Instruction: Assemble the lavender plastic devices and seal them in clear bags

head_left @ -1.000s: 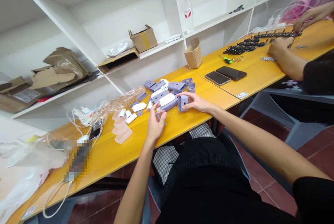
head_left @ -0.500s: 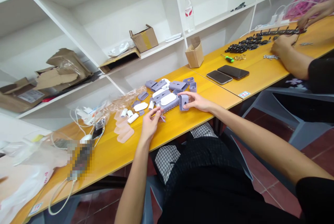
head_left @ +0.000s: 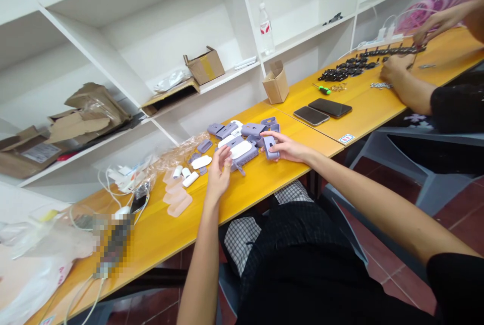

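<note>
My right hand (head_left: 289, 149) grips a small purple plastic housing (head_left: 269, 146) with a round dark hole in its face, thumb on the near side and fingers over the top. To the left, my left hand (head_left: 220, 172) is raised with its fingers loosely curved and apart, and nothing shows in it. Beside it lies a thin purple strip (head_left: 239, 167). Between the hands, a white oval plate (head_left: 241, 150) rests on a purple part with a perforated side (head_left: 248, 157). More purple housings (head_left: 253, 129) lie behind.
White cylinders (head_left: 186, 172) and pinkish oval sheets (head_left: 177, 201) lie to the left, near clear plastic wrap (head_left: 177, 153). Two phones (head_left: 330, 107), a green screwdriver (head_left: 324, 90) and black parts (head_left: 346, 69) sit to the right, near a co-worker's hands (head_left: 397, 68). A cardboard box (head_left: 276, 85) stands behind.
My left hand has lifted off the purple strip, which stays on the table. My right hand has tilted the housing. The whole view has shifted slightly.
</note>
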The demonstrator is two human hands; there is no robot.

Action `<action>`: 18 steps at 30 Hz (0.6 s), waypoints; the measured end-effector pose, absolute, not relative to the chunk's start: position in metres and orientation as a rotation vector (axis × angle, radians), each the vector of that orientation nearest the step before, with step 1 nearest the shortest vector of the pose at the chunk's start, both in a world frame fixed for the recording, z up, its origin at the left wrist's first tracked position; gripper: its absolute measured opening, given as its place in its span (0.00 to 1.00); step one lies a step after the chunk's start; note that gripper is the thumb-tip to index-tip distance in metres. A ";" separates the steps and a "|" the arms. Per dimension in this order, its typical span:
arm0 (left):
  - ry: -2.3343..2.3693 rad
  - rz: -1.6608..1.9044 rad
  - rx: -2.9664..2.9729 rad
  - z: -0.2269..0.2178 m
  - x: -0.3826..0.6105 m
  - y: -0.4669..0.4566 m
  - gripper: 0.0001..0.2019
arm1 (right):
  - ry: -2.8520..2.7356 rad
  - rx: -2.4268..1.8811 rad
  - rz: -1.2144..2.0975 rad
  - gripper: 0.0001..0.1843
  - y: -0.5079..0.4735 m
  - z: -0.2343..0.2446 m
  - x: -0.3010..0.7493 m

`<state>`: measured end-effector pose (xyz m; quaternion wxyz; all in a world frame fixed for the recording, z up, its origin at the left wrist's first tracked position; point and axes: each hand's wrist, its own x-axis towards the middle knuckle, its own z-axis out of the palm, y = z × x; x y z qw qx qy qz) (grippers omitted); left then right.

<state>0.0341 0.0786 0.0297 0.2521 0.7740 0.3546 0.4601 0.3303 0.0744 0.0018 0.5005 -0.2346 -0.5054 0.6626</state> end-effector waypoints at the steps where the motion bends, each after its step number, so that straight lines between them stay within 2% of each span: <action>1: 1.021 1.243 2.123 0.030 0.032 0.084 0.26 | -1.211 -0.571 1.595 0.37 0.075 0.001 0.335; 4: 1.184 1.099 2.306 0.037 0.027 0.109 0.30 | -1.162 -0.605 1.549 0.35 0.079 -0.003 0.349; 7: 1.201 0.772 2.550 0.047 0.030 0.137 0.37 | -1.099 -0.632 1.499 0.33 0.081 -0.006 0.365; 9: 1.195 0.593 2.608 0.050 0.032 0.151 0.38 | -1.071 -0.641 1.471 0.32 0.083 -0.007 0.374; 14: 1.262 0.649 2.653 0.039 0.032 0.156 0.32 | -0.963 -0.713 1.391 0.28 0.090 -0.006 0.385; 18: 1.187 0.672 2.759 0.031 0.032 0.148 0.35 | -0.911 -0.791 1.359 0.27 0.097 -0.007 0.385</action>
